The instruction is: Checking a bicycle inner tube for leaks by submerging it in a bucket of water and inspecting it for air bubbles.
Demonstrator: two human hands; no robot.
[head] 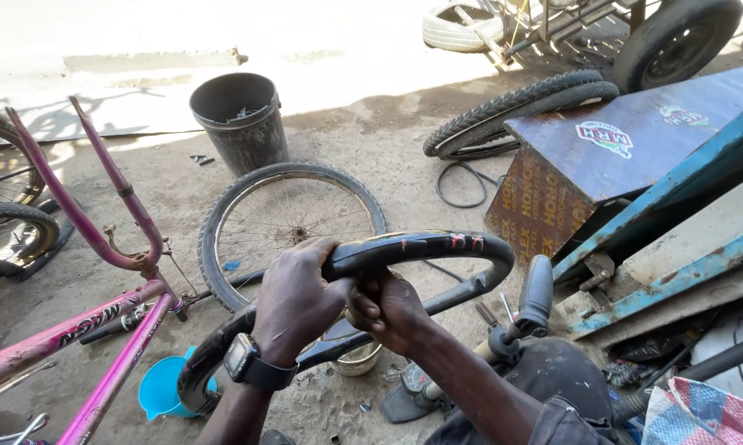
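Black inner tube (421,247), inflated and looped, is held up above the dirt ground (363,140) in front of a spoked bicycle wheel (293,218). It is gripped by 2 hands: the left hand (293,301) is closed around it, the right hand (392,309) pinches it just beside. A pink bicycle frame (100,321) lies to the left.

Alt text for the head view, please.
Both hands, left hand with a wristwatch and right hand, grip a black inner tube above a spoked bicycle wheel lying on dirt, with a pink bicycle frame at left.
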